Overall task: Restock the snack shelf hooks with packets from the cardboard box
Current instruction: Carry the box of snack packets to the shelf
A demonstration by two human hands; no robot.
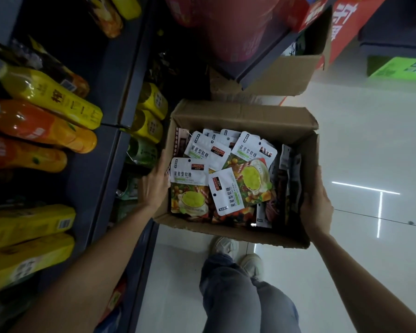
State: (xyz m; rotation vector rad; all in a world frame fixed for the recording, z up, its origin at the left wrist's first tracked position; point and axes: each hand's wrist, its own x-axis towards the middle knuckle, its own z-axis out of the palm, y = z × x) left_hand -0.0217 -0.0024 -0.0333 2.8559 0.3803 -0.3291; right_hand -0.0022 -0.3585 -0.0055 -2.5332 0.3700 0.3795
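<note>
An open cardboard box is held above the floor in the middle of the view. Several white and green snack packets lie loose inside it, with darker packets standing along its right side. My left hand grips the box's left wall, fingers pointing up along it. My right hand grips the right wall, thumb over the rim. No shelf hooks are in view.
A dark shelf unit stands at the left, stocked with yellow and orange drink bottles. A second cardboard box sits behind, under a red display. My legs and shoes stand on the pale tiled floor below the box.
</note>
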